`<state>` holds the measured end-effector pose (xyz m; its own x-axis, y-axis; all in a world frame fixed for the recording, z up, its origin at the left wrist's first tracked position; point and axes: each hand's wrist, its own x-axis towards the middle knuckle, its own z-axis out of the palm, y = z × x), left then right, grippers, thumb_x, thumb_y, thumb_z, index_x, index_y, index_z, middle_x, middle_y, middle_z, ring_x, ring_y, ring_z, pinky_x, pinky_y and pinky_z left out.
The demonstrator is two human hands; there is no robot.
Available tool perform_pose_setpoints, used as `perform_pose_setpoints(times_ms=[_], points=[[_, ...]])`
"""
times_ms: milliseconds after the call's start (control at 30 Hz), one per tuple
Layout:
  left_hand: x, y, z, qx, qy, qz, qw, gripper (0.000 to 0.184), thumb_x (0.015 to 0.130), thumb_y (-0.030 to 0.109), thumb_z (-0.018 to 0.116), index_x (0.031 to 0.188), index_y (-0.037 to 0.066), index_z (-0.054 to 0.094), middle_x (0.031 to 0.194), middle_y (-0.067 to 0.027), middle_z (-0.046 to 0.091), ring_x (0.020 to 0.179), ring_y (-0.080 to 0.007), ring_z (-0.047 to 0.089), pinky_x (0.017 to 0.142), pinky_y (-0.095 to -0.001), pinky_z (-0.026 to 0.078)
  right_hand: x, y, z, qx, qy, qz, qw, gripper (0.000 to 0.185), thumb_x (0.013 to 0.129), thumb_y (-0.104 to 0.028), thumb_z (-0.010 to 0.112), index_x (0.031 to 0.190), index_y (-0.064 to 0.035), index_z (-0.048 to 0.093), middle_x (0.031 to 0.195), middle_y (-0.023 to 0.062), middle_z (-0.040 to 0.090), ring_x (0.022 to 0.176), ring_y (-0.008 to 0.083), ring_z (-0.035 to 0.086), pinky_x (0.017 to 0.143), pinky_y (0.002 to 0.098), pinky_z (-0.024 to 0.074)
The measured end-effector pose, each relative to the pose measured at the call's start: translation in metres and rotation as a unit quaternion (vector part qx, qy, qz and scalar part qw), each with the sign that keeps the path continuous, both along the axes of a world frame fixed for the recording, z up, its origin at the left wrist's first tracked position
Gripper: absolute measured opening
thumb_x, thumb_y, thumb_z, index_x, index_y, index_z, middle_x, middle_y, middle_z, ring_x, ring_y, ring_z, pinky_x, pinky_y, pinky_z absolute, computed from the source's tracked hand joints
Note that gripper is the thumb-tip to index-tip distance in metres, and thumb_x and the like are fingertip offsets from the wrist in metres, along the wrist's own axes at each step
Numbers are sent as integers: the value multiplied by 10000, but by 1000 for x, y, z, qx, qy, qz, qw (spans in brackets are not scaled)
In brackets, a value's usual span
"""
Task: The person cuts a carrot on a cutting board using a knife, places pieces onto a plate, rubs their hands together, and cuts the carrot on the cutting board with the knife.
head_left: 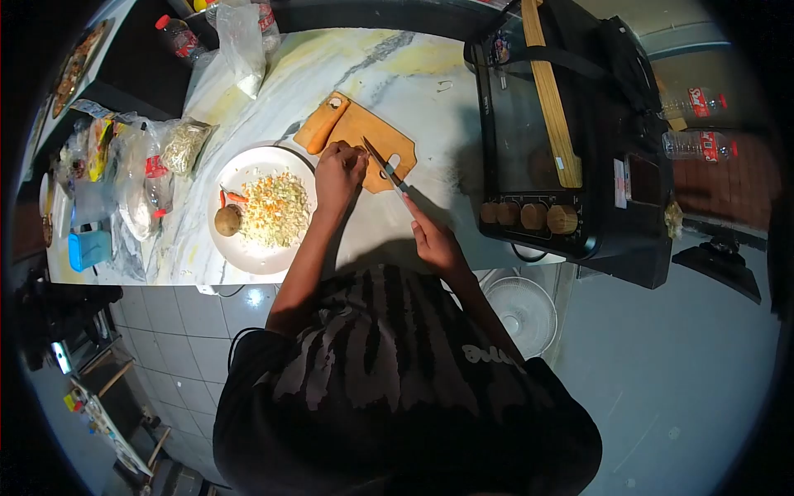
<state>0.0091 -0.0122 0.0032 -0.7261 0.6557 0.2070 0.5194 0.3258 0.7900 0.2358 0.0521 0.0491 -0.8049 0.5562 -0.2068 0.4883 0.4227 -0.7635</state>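
My right hand (437,241) grips a knife (385,166), its blade slanting up and left over the wooden cutting board (389,132). My left hand (337,175) is closed at the board's lower left edge, close to the blade. What its fingers hold is too small and hidden to make out. An orange carrot (327,126) lies whole along the left side of the board. Left of my left forearm is a white plate (256,263) with a heap of finely chopped pale and orange vegetables (273,208). Red chillies (236,197) and a brown, round potato-like piece (227,220) lie on its left side.
On the right stands a black oven (529,140) with round wooden-looking knobs. Plastic bags (240,50), bottles (178,37) and a blue container (89,250) line the counter's left side. Below the counter, on the floor side, is a white mesh basket (519,314).
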Motion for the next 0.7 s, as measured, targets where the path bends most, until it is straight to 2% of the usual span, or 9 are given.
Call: perform_pose_setpoints(times_ms=[233,300,333,500,633,700], points=[[-6,2,-8,11,-59,10,998,119,824,143,785,909,64,763,836,-104,624,728,-265,626,678,-375,499,-3,-3,-1,1,60,-9,998,539,1001,-99,484,1522,-228,436,991,271,626,899,457,618,814,462,511],[-8,5,-12,5,-92,8,996,121,813,134,790,905,62,761,833,-105,623,722,-258,629,675,-371,498,-5,-1,9,-27,-32,-15,999,554,991,-84,476,1522,-235,438,955,281,623,874,460,623,777,465,516],[-8,6,-14,1,-124,12,992,123,803,125,795,901,60,759,831,-105,623,715,-250,631,671,-368,497,-4,-1,5,-29,-33,-17,999,554,991,-84,476,1522,-235,438,955,281,623,874,460,623,777,465,516],[-14,7,-4,-34,-130,-2,991,117,779,95,798,879,56,753,839,-100,636,721,-221,645,666,-358,496,0,-1,-17,53,46,-9,998,601,959,-52,475,1524,-254,441,811,279,589,748,445,629,691,489,511],[-18,9,-10,-4,-176,-12,984,121,768,80,804,868,41,746,827,-98,639,697,-213,646,659,-353,496,2,6,-18,49,9,2,999,620,945,-47,491,1525,-260,440,766,262,578,683,442,621,649,500,506],[-16,8,-10,-9,-158,-5,987,126,771,83,806,866,31,742,834,-101,641,694,-213,650,657,-348,497,0,8,-19,121,-5,14,992,625,937,-51,507,1522,-264,446,738,252,579,666,427,627,618,504,503]])
